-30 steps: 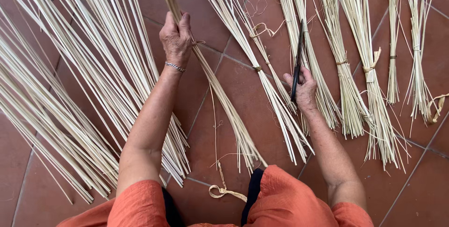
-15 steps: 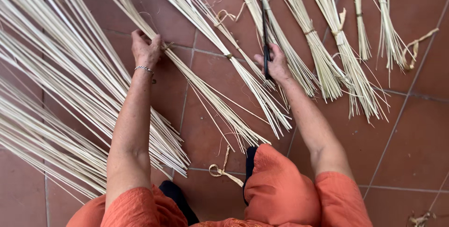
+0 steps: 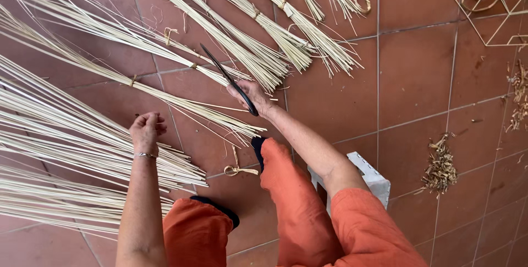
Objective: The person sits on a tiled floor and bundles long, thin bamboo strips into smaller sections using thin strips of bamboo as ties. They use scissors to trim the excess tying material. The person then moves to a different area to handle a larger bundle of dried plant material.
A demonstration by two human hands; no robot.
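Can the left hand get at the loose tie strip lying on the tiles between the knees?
Probably yes: the left hand is empty above the loose pale sticks, and the tie strip lies uncovered on bare floor beside it.

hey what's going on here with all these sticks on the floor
A person in orange trousers sits over a red tiled floor covered with pale thin sticks, some loose and some tied in bundles. The left hand rests on the loose sticks fanned out at the left. The right hand grips a dark knife-like blade, held above a tied bundle. More tied bundles lie farther out, and a small pile of shavings sits to the right.
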